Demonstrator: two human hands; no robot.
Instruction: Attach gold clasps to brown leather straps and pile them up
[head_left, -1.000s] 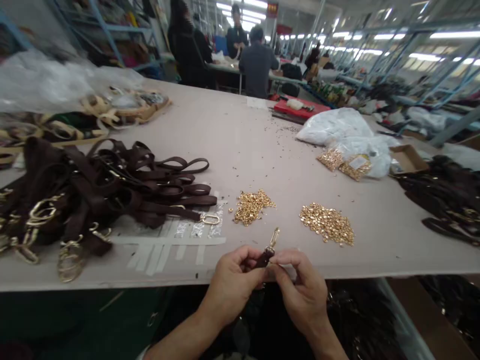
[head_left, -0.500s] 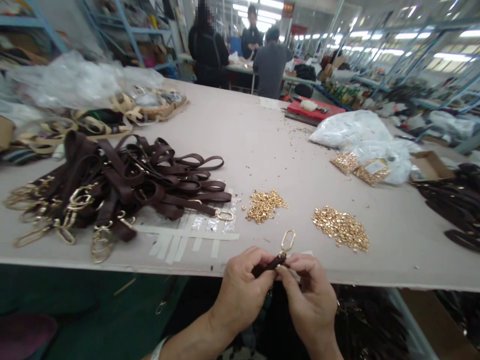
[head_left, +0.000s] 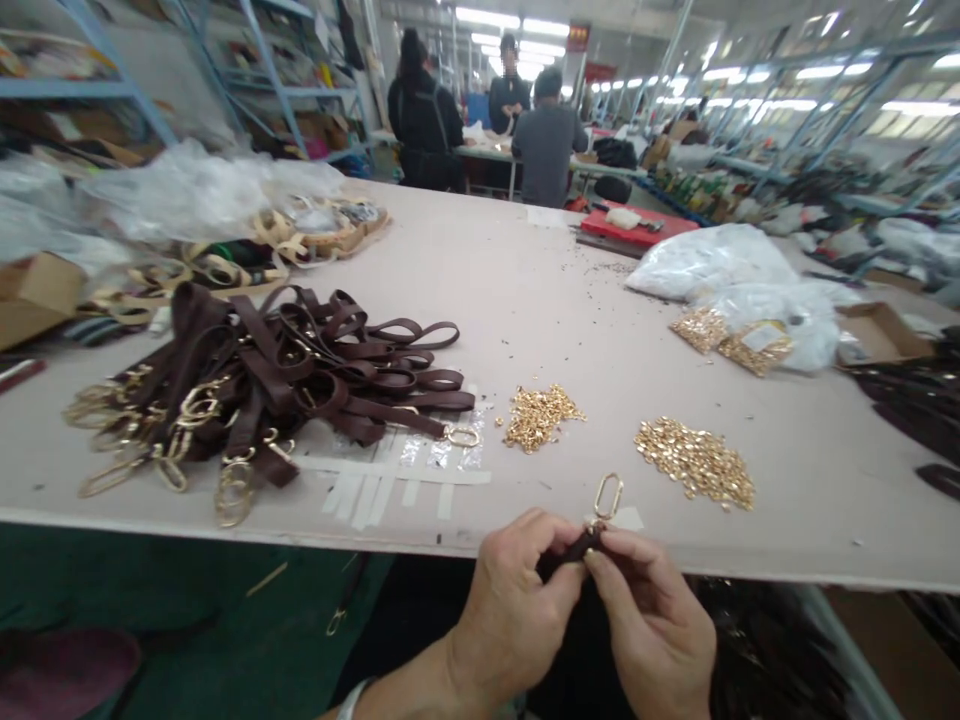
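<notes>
My left hand point(head_left: 521, 590) is closed around a dark brown leather strap point(head_left: 574, 552) at the table's front edge. A gold oval clasp point(head_left: 609, 496) sticks up from the strap's end. The fingers of my right hand point(head_left: 656, 610) pinch that same end, close to the clasp; any small part between the fingertips is hidden. Just beyond my hands lie two heaps of small gold metal pieces, a left heap point(head_left: 541, 417) and a wider right heap point(head_left: 694, 462). To the left is a big pile of brown leather straps point(head_left: 300, 370) with gold clasps.
Clear plastic bags point(head_left: 712, 262) with gold pieces lie at the right, near an open cardboard box point(head_left: 885, 333). A red board point(head_left: 637, 224) sits at the back. Plastic wrapping point(head_left: 187, 190) and beige straps cover the far left. Several people work at another table behind.
The view has shifted, so the table's contents sit a little further right and lower. Both my hands keep the same hold on the strap's end.
</notes>
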